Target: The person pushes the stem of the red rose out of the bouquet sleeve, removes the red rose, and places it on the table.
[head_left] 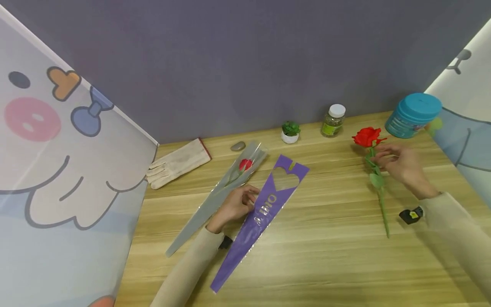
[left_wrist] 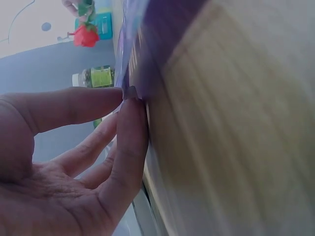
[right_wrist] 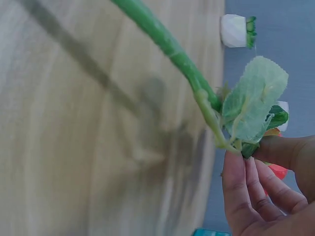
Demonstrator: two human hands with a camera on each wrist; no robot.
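A white fabric work glove (head_left: 177,163) lies at the far left of the pale wooden tabletop (head_left: 330,256), with a small grey pebble (head_left: 238,146) just beyond it. Next comes a clear cellophane cone sleeve (head_left: 215,198) holding a red rose bud, lying flat and angled toward the back wall. The left hand (head_left: 235,205) rests between that sleeve and a purple plastic flower sleeve with a heart-shaped window (head_left: 261,215); in the left wrist view its thumb and forefinger (left_wrist: 130,128) pinch the purple sleeve's edge (left_wrist: 147,44), the other fingers loosely extended. Behind stand a tiny green plant in a white pot (head_left: 290,131) and a glass jar with a white lid (head_left: 333,120). Further right, the right hand (head_left: 400,165) pinches the red artificial rose with a green stem (head_left: 374,170) just below the bloom, fingertips (right_wrist: 236,172) pressed together beside a leaf; the stem slants down toward the table. A teal round canister (head_left: 413,115) stands at the back right.
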